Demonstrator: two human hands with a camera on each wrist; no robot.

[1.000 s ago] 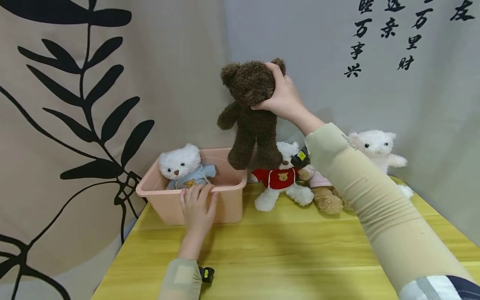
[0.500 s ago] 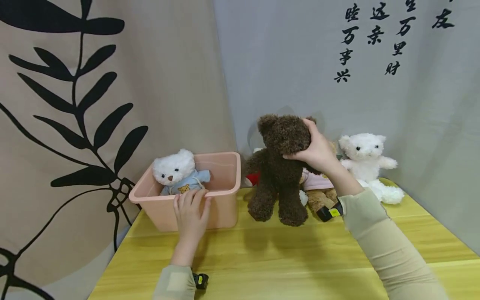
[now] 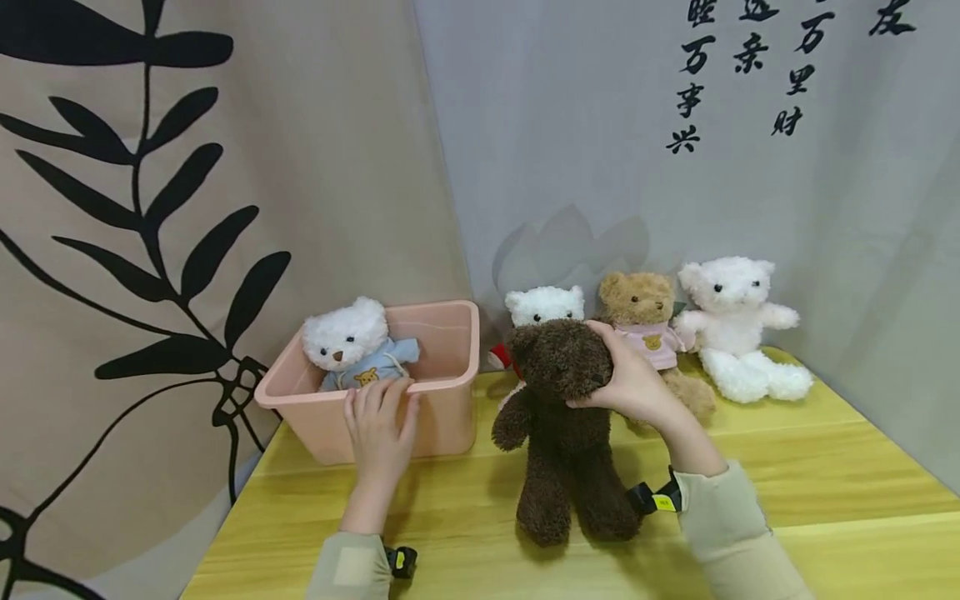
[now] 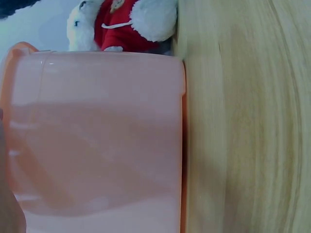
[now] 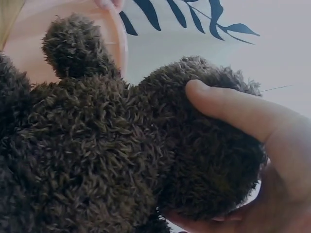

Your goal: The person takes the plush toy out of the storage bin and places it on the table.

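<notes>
My right hand (image 3: 630,379) grips a dark brown teddy bear (image 3: 570,442) by its head, thumb across the front of the head in the right wrist view. The bear is upright over the table, its feet close over the wood. My left hand (image 3: 381,425) holds the front rim of a pink plastic bin (image 3: 442,417), fingers bent over the edge and thumb on the outer wall. Inside the bin leans a white teddy bear (image 3: 348,337) in a light blue hoodie. The bin's outer wall (image 4: 97,136) fills most of the left wrist view.
Behind the brown bear sits a white bear in a red top (image 4: 116,24), partly hidden. To its right are a tan bear in a pink shirt (image 3: 641,304) and a plain white bear (image 3: 731,317). A curtain (image 3: 525,125) hangs behind the wooden table (image 3: 450,517).
My right hand has brought the brown bear down from in front of the curtain and toward me, to low over the table. My left hand stays on the bin rim.
</notes>
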